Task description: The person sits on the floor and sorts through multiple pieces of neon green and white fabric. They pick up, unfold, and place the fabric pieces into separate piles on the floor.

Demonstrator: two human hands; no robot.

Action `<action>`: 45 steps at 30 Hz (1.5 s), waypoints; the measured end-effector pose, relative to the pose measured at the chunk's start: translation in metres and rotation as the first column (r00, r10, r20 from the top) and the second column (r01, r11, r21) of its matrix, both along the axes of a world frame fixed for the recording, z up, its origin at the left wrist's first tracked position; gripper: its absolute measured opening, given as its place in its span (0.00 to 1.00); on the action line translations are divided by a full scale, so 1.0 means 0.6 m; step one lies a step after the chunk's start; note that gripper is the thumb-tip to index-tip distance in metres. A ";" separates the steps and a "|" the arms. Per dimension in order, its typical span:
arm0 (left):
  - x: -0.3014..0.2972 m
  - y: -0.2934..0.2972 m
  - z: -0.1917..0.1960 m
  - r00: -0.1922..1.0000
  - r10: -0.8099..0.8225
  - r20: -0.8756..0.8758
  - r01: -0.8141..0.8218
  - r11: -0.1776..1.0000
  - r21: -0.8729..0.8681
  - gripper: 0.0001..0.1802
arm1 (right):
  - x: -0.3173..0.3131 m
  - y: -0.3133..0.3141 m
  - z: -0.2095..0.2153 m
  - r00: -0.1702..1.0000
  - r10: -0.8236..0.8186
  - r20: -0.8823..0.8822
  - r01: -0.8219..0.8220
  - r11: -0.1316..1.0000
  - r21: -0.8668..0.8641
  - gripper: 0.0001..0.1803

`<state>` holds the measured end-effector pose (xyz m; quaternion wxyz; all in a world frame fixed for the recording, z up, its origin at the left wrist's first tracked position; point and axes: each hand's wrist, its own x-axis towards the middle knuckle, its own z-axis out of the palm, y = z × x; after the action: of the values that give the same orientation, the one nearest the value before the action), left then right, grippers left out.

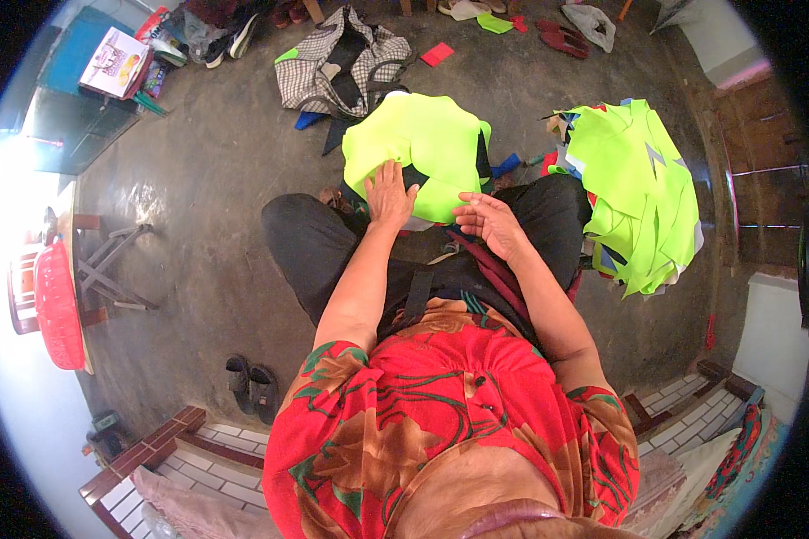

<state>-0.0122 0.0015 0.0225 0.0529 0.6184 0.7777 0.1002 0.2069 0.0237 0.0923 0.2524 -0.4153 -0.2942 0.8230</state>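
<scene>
Left hand point(389, 195) lies spread on the yellow fabric point(413, 130); right hand point(493, 223), loosely parted, at its edge

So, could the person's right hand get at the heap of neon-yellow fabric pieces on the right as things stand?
Probably yes: the right hand appears to hold nothing, and only the black-trousered right knee lies between it and the heap.
</scene>
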 end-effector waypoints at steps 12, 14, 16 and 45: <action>-0.008 -0.003 -0.016 0.986 0.077 0.150 -0.088 0.994 0.070 0.35 | -0.001 0.000 -0.004 1.000 0.009 -0.005 -0.009 1.000 0.004 0.16; -0.009 -0.003 -0.016 0.987 0.058 0.150 -0.066 0.997 0.045 0.33 | 0.000 0.001 -0.007 1.000 0.013 -0.019 -0.012 1.000 0.007 0.16; -0.008 -0.006 -0.015 0.992 0.012 0.129 -0.017 0.999 0.039 0.31 | -0.001 0.001 -0.007 1.000 0.013 -0.015 -0.013 1.000 0.005 0.16; -0.005 -0.014 -0.019 0.971 -0.201 0.132 0.204 0.979 -0.011 0.29 | 0.119 0.001 0.167 0.898 -0.402 0.180 0.060 0.517 0.854 0.12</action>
<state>-0.0151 -0.0068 0.0109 0.1209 0.6859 0.7066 0.1250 0.2781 0.0244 0.1924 0.4695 -0.4232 -0.6290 0.4526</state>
